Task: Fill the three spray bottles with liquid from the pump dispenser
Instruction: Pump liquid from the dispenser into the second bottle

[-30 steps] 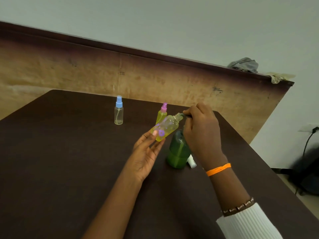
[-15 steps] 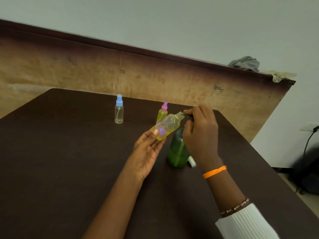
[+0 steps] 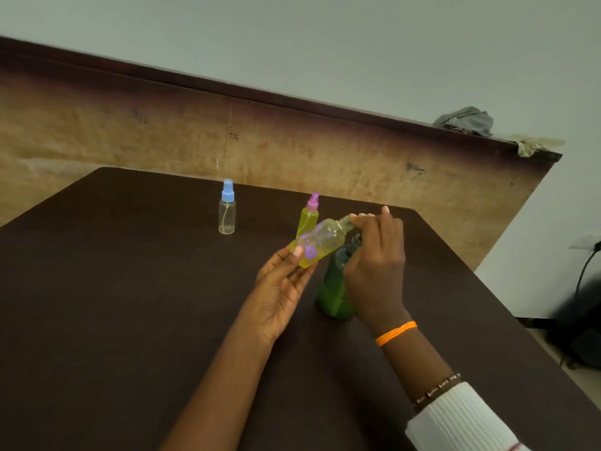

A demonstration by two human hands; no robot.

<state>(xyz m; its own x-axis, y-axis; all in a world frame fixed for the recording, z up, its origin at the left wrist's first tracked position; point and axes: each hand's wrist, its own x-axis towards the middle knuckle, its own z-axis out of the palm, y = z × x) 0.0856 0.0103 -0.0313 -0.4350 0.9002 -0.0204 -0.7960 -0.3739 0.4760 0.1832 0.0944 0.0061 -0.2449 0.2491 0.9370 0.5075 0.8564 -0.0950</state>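
My left hand (image 3: 279, 294) holds a clear yellowish spray bottle with purple flowers (image 3: 320, 244), uncapped and tilted with its neck up to the right. My right hand (image 3: 377, 271) wraps the top of the green pump dispenser (image 3: 333, 291), and its fingertips touch the tilted bottle's open neck. The dark pump nozzle shows just under that neck. A clear bottle with a blue spray cap (image 3: 227, 216) stands upright further back on the left. A yellow bottle with a pink spray cap (image 3: 309, 219) stands upright right behind the held bottle.
Everything stands on a dark brown table (image 3: 130, 304). A worn wooden board (image 3: 130, 135) rises behind it, with a grey cloth (image 3: 465, 120) on its top edge. A dark bag (image 3: 582, 320) with a cable lies on the floor past the table's right edge.
My right hand's fingers have straightened and lifted at the bottle's neck. The small white cap beside the dispenser's base is now hidden behind my right hand. The held bottle stays tilted.
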